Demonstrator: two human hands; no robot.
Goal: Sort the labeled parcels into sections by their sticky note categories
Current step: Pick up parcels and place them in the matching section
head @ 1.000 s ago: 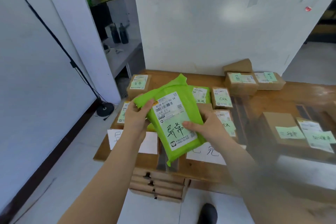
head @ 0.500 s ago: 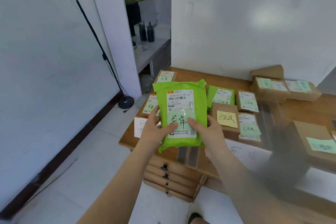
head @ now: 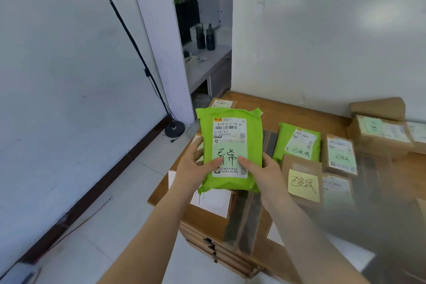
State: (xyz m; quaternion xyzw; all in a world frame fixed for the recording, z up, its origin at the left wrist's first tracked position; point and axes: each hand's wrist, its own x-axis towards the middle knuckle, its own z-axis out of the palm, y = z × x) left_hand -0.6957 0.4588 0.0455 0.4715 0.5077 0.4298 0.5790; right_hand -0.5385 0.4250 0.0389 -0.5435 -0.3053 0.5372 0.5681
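The left hand [head: 192, 169] and right hand [head: 265, 174] grasp the green parcel [head: 230, 150] by its lower edge, thumbs pressed on the label, fingers curled behind it. The parcel is held upright above the left end of the tabletop [head: 265, 108]. A second green parcel [head: 297, 140] and a brown box with a yellow sticky note [head: 303, 185] lie to the right.

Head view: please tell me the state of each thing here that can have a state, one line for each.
Green parcel: held above the table, label facing up.
Left hand: grips the parcel's lower left edge.
Right hand: grips the parcel's lower right edge.
Second green parcel: lying flat on the table.
Yellow note: stuck on a brown box.
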